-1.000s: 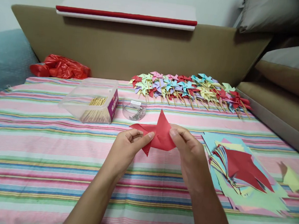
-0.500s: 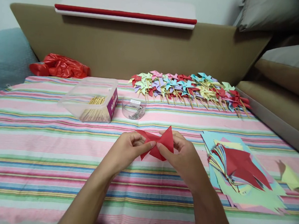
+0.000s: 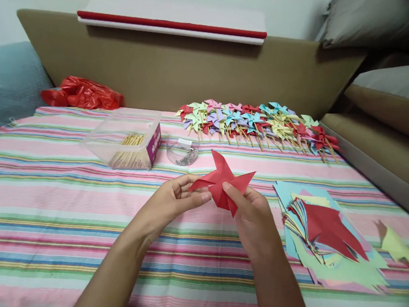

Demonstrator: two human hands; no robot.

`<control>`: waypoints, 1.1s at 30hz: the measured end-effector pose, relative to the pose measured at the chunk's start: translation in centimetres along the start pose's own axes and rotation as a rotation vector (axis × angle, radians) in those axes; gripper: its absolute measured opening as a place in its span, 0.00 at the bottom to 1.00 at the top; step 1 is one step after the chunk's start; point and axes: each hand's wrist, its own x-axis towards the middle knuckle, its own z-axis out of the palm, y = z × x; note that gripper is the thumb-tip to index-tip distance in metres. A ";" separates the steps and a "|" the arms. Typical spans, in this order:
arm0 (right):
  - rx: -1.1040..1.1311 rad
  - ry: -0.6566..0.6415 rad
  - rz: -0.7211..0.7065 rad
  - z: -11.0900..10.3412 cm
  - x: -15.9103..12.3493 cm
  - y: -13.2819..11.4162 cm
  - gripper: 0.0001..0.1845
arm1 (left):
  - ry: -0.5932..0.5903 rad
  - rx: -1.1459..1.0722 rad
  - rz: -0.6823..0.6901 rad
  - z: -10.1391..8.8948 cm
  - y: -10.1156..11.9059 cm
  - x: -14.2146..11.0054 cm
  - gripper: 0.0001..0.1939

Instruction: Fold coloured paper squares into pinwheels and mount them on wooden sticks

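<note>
A red paper pinwheel piece (image 3: 220, 178) with pointed blades is held up between my hands over the striped cloth. My right hand (image 3: 254, 213) pinches it, the thumb pressed flat near its middle and the fingers behind. At its left blade, my left hand (image 3: 169, 203) has the thumb in front and the fingertips behind the paper's edge. To the right lies a stack of cut paper pieces (image 3: 336, 227), a red one on top, over pastel sheets (image 3: 344, 273). Beyond my hands is a round clear container (image 3: 182, 152) with small metal pieces in it.
A clear plastic box (image 3: 120, 136) of wooden sticks stands left of the round container. Many finished pinwheels (image 3: 253, 122) lie at the back right. A red plastic bag (image 3: 88, 93) sits at the back left, and a yellow paper piece (image 3: 402, 249) at the right edge.
The red paper has been turned and its blades spread out more. My right thumb has moved onto its middle, while my left thumb has shifted away from the centre to the left blade.
</note>
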 end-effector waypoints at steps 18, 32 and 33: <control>0.277 -0.095 0.122 1.4 -0.7 -0.7 0.10 | 0.054 -0.056 0.063 0.5 -0.9 0.6 0.07; 0.302 0.140 -0.020 3.0 -0.8 0.4 0.11 | 0.130 -0.103 0.117 3.2 -1.9 0.4 0.12; 0.275 0.180 -0.038 2.9 -0.7 0.7 0.12 | 0.137 -0.052 0.127 3.2 -1.8 0.3 0.12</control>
